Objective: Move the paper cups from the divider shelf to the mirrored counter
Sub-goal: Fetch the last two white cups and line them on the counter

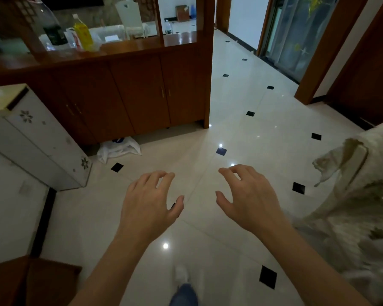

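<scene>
Glossy pale tiled floor (pixel 241 120) with small black diamond inlays, carrying a crumpled white plastic bag (pixel 118 149) just beside the foot of the wooden divider. On the divider shelf (pixel 128 46): a dark bottle (pixel 51 29), a yellow bottle (pixel 83 33) and clear plastic wrapping (contents too blurred to tell). Further right on the shelf, a small water bottle (pixel 168 27).

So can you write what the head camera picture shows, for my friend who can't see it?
Two empty hands, the left hand and right hand, reach out open over a shiny tiled floor. Ahead stands a wooden divider shelf holding a yellow bottle and a dark bottle; no paper cups are clearly visible.
</scene>
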Demonstrator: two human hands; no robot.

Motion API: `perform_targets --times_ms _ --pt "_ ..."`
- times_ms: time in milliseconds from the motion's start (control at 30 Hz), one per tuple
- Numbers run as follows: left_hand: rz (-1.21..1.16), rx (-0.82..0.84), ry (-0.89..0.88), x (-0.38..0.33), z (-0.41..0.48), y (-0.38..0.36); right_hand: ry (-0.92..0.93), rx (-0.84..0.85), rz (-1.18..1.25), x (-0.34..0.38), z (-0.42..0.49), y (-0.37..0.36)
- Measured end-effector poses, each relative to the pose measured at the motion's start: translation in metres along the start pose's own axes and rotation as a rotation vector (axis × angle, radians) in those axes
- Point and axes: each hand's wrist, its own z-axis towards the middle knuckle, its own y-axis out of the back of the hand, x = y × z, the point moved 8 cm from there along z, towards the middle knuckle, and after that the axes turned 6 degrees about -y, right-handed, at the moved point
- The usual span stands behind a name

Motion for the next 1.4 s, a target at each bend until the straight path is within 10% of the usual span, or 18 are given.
perform_targets --times_ms 1400 --pt "0.060 -0.075 0.072 0.212 0.769 -0.130 0.073 -0.091 0.011 -0.165 0.768 -0.168"
